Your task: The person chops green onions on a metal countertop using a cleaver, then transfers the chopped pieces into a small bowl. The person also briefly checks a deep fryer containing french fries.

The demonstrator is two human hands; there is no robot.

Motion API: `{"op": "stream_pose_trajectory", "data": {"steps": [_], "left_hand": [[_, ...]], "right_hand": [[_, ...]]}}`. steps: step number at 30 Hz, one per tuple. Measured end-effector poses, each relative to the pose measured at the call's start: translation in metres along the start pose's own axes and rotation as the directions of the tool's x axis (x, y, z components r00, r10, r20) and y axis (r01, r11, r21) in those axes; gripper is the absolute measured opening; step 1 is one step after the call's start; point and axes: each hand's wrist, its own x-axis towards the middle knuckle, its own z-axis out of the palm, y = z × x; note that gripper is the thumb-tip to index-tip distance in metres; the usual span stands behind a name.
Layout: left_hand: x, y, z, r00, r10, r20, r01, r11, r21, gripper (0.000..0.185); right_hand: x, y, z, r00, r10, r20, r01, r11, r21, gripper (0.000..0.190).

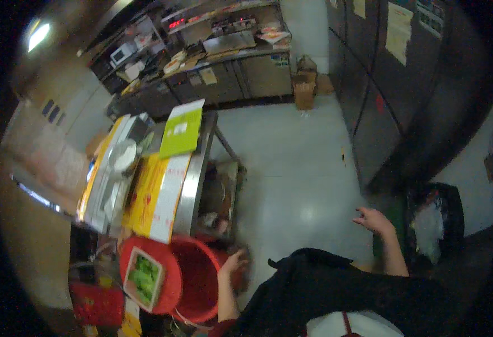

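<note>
My left hand (233,263) hangs beside the right rim of a deep red plastic bucket (196,274), blurred and with nothing visible in it. I cannot tell whether it touches the rim. A red round lid or basin (171,290) covers the bucket's left side, and on it rests a pale rectangular tray (160,283) with green leafy vegetables (144,279) inside. Out to the right, my right hand (372,220) is held over the floor, its fingers loosely bent and apart, holding nothing.
A steel worktable (192,189) bears yellow-and-white cardboard (147,193) and a green box or board (182,130). Dark tall cabinets (364,76) line the right side; a black-lined bin (452,206) stands below them. Cardboard boxes (304,96) sit by the far counter (267,76). Grey floor (288,168) lies between.
</note>
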Motion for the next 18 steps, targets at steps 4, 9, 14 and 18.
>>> {"op": "stream_pose_trajectory", "data": {"steps": [4, 9, 14, 18], "left_hand": [[0.212, 0.084, -0.077, 0.854, 0.44, -0.277, -0.284, 0.842, 0.459, 0.023], [0.437, 0.205, -0.144, 0.947, 0.248, -0.204, -0.303, 0.901, -0.309, 0.023], [0.627, 0.165, -0.202, 0.89, 0.149, -0.43, 0.017, 0.933, 0.359, 0.026], [0.695, 0.242, -0.301, 0.759, 0.231, -0.608, 0.061, 0.905, 0.42, 0.021]], "right_hand": [[0.136, -0.025, -0.102, 0.973, 0.109, -0.203, -0.032, 0.936, 0.351, 0.049], [0.349, 0.01, -0.145, 0.959, 0.236, -0.157, -0.251, 0.964, -0.087, 0.051], [0.627, -0.151, -0.25, 0.986, 0.045, -0.16, -0.074, 0.981, -0.181, 0.046], [0.832, -0.282, -0.321, 0.968, -0.227, -0.104, 0.227, 0.974, -0.018, 0.043]]}}
